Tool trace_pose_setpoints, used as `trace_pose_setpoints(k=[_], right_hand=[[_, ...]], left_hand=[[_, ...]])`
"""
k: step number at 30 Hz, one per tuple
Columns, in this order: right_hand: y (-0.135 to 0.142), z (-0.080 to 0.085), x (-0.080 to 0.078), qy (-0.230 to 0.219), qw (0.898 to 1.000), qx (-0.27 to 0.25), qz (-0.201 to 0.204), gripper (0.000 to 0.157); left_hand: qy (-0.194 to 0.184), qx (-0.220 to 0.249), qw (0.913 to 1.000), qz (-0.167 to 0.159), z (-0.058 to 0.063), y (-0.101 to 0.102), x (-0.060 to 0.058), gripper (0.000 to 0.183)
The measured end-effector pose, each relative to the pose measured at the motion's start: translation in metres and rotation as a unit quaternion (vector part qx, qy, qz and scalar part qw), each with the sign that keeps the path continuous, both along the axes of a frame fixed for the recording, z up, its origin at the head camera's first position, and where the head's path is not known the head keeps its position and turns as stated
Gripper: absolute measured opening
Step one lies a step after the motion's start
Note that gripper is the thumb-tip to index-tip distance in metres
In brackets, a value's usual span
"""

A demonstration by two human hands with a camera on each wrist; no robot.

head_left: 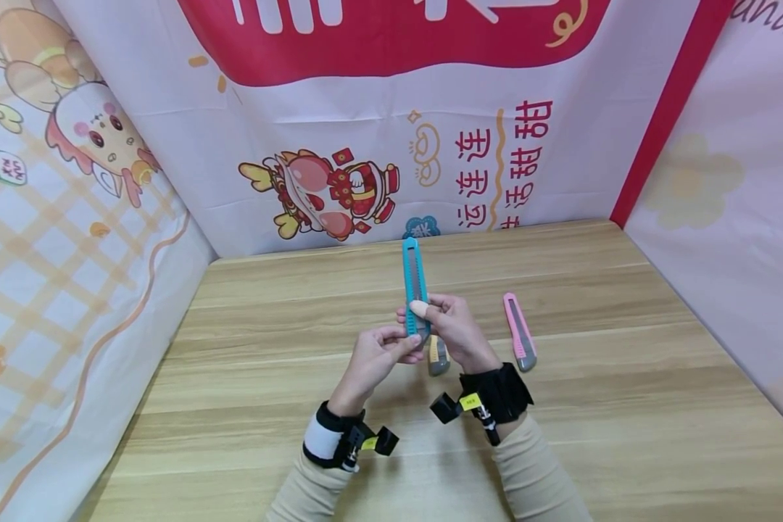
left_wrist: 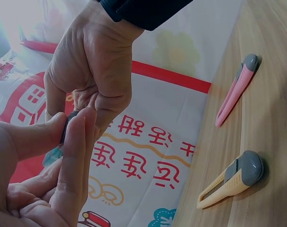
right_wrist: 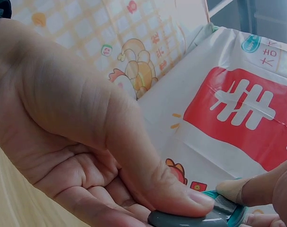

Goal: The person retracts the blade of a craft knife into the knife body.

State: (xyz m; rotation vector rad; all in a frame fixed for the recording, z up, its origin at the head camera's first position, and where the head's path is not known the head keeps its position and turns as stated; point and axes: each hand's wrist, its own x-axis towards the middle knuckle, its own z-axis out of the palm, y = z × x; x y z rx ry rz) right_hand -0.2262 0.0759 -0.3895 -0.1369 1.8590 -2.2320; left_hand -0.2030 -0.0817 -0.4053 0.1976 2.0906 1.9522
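A teal utility knife (head_left: 413, 270) is held up above the table, its tip pointing away from the person. My left hand (head_left: 380, 357) pinches its grey base between thumb and fingers. The right hand (head_left: 460, 332) grips the body a little higher, with its thumb lying along the slider side. In the right wrist view the grey end cap (right_wrist: 186, 219) shows under the left thumb. A yellow utility knife (left_wrist: 233, 179) lies on the table, partly covered by the right hand in the head view. To the right lies a pink utility knife (head_left: 519, 332).
The wooden table (head_left: 248, 428) runs back to a white printed cloth (head_left: 339, 109) hanging behind it. More patterned cloth stands along the left and right sides. Each wrist wears a black strap (head_left: 496, 395) with a small camera.
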Motion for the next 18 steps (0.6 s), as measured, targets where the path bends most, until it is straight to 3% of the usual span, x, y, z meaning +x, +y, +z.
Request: trace_pose_setpoints(k=[6, 10, 14, 18], right_hand=[[-0.003, -0.001, 0.000, -0.011, 0.999, 0.019, -0.036, 0.032], [-0.010, -0.001, 0.002, 0.023, 0.992, 0.069, -0.102, 0.031], [-0.017, -0.002, 0.003, 0.077, 0.971, 0.148, -0.172, 0.034], [-0.021, -0.001, 0.006, 0.144, 0.935, 0.230, -0.227, 0.034]], left_hand=[[0.008, 0.017, 0.9998, -0.002, -0.004, 0.002, -0.001, 0.027], [0.015, 0.020, 0.9997, 0.002, -0.006, 0.003, -0.002, 0.026], [0.021, 0.010, 0.9997, 0.009, -0.006, 0.003, -0.003, 0.025], [0.039, 0.001, 0.9991, 0.014, -0.008, 0.004, -0.003, 0.023]])
